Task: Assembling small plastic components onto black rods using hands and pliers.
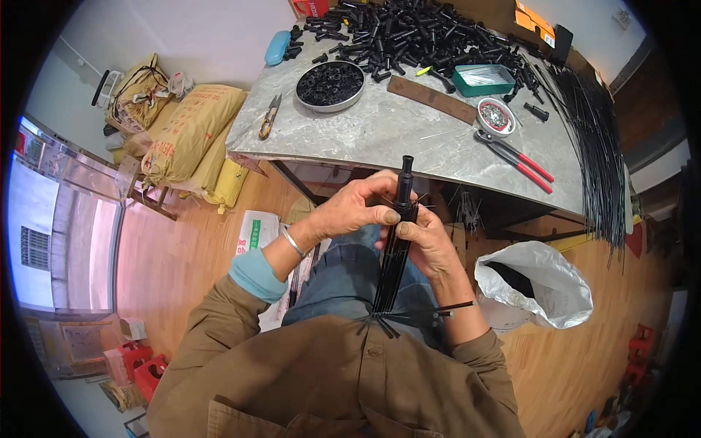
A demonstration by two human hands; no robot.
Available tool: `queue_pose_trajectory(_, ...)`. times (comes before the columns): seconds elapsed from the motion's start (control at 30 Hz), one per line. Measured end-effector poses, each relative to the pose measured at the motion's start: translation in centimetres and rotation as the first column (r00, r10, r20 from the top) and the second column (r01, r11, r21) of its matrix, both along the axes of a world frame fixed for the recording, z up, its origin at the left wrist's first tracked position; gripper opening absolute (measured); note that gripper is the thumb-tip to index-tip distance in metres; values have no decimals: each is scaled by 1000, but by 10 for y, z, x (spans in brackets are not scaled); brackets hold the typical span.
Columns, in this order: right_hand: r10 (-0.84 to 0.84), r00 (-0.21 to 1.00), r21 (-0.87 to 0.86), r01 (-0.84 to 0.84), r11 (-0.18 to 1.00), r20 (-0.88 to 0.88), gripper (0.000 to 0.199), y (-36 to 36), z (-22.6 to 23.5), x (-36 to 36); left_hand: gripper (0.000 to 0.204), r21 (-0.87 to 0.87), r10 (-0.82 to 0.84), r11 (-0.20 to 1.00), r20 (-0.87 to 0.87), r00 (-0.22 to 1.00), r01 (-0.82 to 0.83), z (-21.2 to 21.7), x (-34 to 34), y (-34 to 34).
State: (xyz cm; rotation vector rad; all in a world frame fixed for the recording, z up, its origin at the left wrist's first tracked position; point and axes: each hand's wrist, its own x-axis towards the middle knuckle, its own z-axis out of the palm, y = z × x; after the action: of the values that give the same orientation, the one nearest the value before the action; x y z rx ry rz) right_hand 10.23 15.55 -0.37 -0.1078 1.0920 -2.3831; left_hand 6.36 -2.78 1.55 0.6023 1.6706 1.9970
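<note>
The wood-plank floor (pixel 186 263) extends around a grey, marble-patterned table (pixel 314 135). Yellow-brown sacks (pixel 201 128) are stacked left of the table. On the tabletop, a heap of black tubular parts (pixel 416 40) covers the far side; a bundle of thin black rods (pixel 591 139) overhangs the right end. Red-handled pliers (pixel 524 162) lie near the front edge.

The black rod assembly (pixel 391 263) is positioned over the person's lap, slightly tilted. It has a stepped cylindrical top and a cluster of slim rods below, with several ends splaying at the bottom. The left hand (pixel 358 206) and right hand (pixel 431 241) are together, both gripping it just below the top.

A white bag (pixel 566 285) stands open on the right, its interior dark. A round metal tray (pixel 330 109) contains small black pieces (pixel 330 82). The contents of a green box (pixel 467 91) cannot be determined. A small white dish (pixel 498 134) holds silvery bits (pixel 494 115).
</note>
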Motion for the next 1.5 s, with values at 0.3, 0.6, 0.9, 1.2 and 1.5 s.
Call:
queue_pose_trajectory(0.3, -135, 987, -117, 144, 983, 82, 27, 2, -21, 3, 37, -241, 308, 825, -567, 764, -512, 22, 6, 5)
queue_pose_trajectory(0.6, -422, 906, -30, 423, 906, 33, 25, -10, -8, 5, 45, -164, 449, 862, -190, 873, -479, 40, 84, 46)
queue_pose_trajectory(0.9, -620, 724, 159, 680, 716, -303, 34, -43, -3, 3, 32, -178, 563, 808, -46, 825, -561, 32, 25, 38)
queue_pose_trajectory(1.2, -477, 705, 347, 689, 636, -526, 27, -15, 15, 11, 26, -168, 613, 759, -144, 777, -629, 31, 36, 46)
queue_pose_trajectory(1.5, -82, 975, 330, 149, 932, -208, 16, 27, -2, -14, 28, -111, 571, 795, -199, 797, -597, 28, 45, 53)
